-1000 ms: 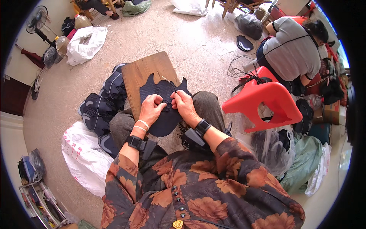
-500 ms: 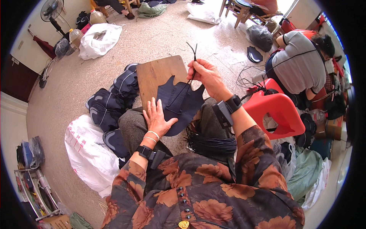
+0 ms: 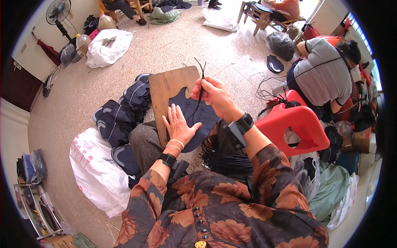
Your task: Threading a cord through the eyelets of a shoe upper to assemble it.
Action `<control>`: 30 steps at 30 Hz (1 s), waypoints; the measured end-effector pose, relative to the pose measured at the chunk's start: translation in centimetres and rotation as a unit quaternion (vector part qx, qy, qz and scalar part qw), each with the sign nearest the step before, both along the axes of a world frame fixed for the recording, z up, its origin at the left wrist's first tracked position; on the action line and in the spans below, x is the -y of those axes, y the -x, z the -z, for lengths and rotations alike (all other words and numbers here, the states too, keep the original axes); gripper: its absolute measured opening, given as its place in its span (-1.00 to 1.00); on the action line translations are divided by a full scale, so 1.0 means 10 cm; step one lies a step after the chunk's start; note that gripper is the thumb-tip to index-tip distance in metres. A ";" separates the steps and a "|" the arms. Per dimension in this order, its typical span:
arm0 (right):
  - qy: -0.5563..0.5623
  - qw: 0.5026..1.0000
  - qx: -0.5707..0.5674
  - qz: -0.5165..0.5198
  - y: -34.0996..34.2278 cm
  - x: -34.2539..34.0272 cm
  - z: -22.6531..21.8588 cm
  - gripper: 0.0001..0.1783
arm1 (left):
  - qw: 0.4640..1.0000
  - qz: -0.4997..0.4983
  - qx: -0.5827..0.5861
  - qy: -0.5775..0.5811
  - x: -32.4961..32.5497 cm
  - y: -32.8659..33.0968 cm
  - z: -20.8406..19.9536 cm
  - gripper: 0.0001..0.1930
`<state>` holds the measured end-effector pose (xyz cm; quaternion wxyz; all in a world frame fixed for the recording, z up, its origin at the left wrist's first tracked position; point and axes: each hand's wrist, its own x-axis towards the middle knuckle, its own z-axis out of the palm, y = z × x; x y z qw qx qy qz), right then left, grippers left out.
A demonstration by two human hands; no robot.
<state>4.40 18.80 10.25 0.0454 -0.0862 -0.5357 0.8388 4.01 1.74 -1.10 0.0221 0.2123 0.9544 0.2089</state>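
Observation:
A flat dark navy piece (image 3: 206, 119), shaped like a shoe upper, lies on a wooden board (image 3: 170, 81) over my lap. My left hand (image 3: 180, 125) rests on its left part, palm down with the fingers spread. Above its right part, my right hand (image 3: 214, 97) pinches a black cord (image 3: 203, 72) between thumb and fingers. Doubled cord runs from the piece's middle up to the pinch, and its two loose ends fork above my fingers. A bundle of similar black cords (image 3: 225, 159) lies across my right thigh.
Tied stacks of dark shoe pieces (image 3: 118, 120) and a white sack (image 3: 97, 169) lie to my left. On the right stands a red plastic stool (image 3: 308, 128) with black cords on it. A co-worker in a grey shirt (image 3: 322, 70) bends over beyond it.
My right hand has moved down and left with the cord. The navy piece now lies further down over the board, and my left hand has shifted slightly right on it.

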 end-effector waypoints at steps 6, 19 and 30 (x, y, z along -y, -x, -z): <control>-0.107 0.990 0.034 -0.081 0.07 -0.28 -0.06 -0.75 | 0.997 0.028 -0.075 0.016 0.04 -0.06 0.14 0.05; -0.194 0.977 0.076 0.034 0.89 -1.27 0.12 -0.84 | 0.996 0.044 -0.082 -0.011 0.02 -0.07 0.11 0.03; -0.126 0.990 0.043 -0.049 0.39 -0.45 0.19 -0.82 | 0.992 0.046 -0.113 0.034 -0.01 -0.07 0.15 -0.01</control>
